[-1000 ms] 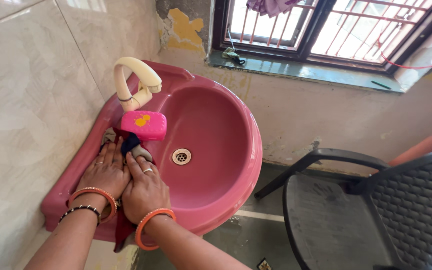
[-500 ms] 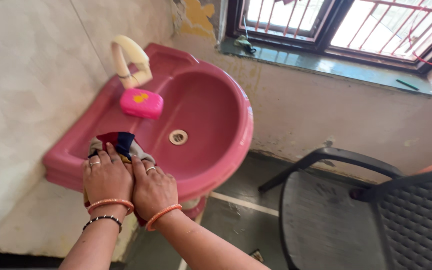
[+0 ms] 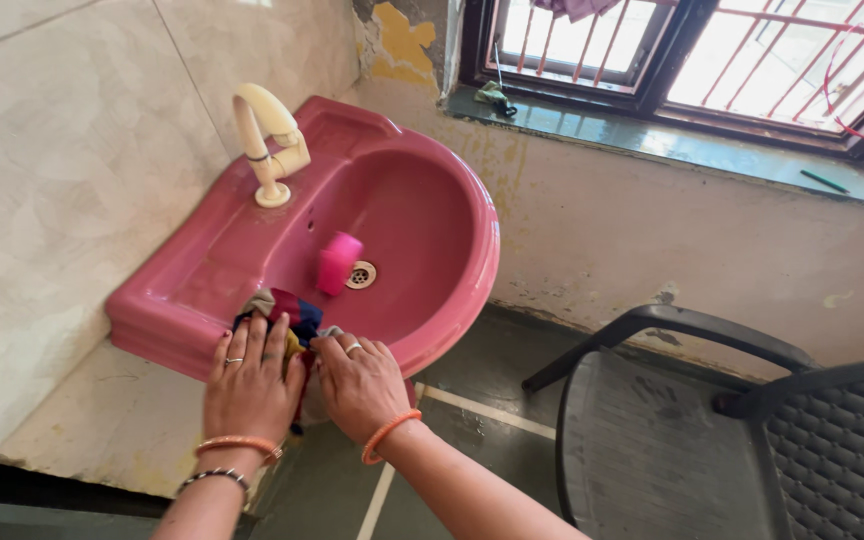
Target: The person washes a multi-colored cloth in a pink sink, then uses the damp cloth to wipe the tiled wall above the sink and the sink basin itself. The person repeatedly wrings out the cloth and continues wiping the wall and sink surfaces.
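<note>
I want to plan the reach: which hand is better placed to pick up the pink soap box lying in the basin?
Probably the right hand. It rests on the sink's front rim, nearer the pink soap box by the drain; the left hand presses the cloth farther out.

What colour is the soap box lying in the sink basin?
Bright pink, a shade lighter than the sink; the soap box shows in the head view.

Left hand (image 3: 250,385) laid flat, palm down, fingers spread forward, ring on one finger, two bangles at wrist. Right hand (image 3: 360,385) pressed close beside, knuckles up, fingers curled, one bangle on wrist.
</note>
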